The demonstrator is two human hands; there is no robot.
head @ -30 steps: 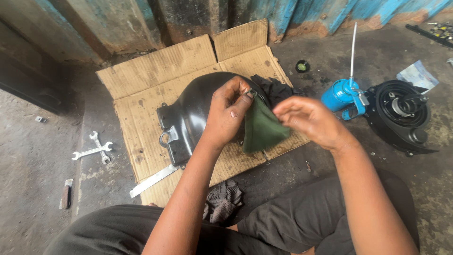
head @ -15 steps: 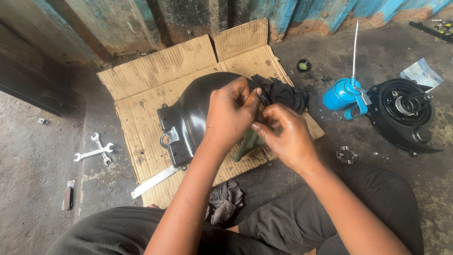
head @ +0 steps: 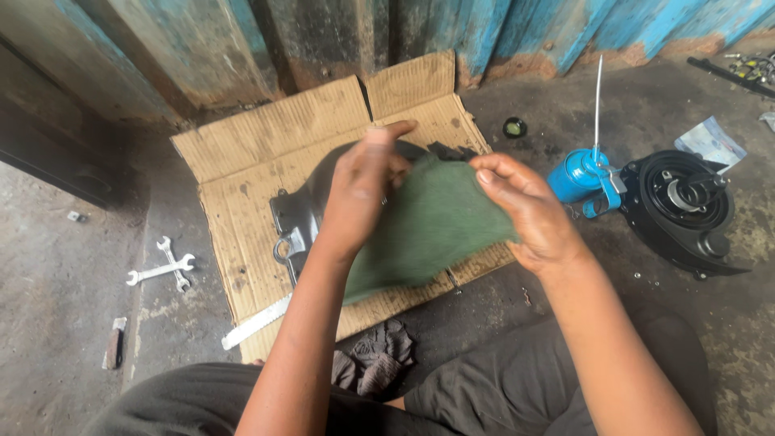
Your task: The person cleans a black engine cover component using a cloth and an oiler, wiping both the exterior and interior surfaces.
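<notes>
My left hand and my right hand both grip a green scouring pad, stretched flat between them and held above a flattened cardboard sheet. Under the pad and my left hand lies a black curved metal cover, mostly hidden. A dark cloth peeks out behind the pad.
Two crossed spanners lie on the concrete at left, with a small tool below them. A hacksaw blade rests at the cardboard's front edge, a grey rag by my legs. A blue oil can and black round housing stand at right.
The pad was bunched and folded between my hands; now it is spread out flat. My right hand has moved rightward and up, away from my left hand.
</notes>
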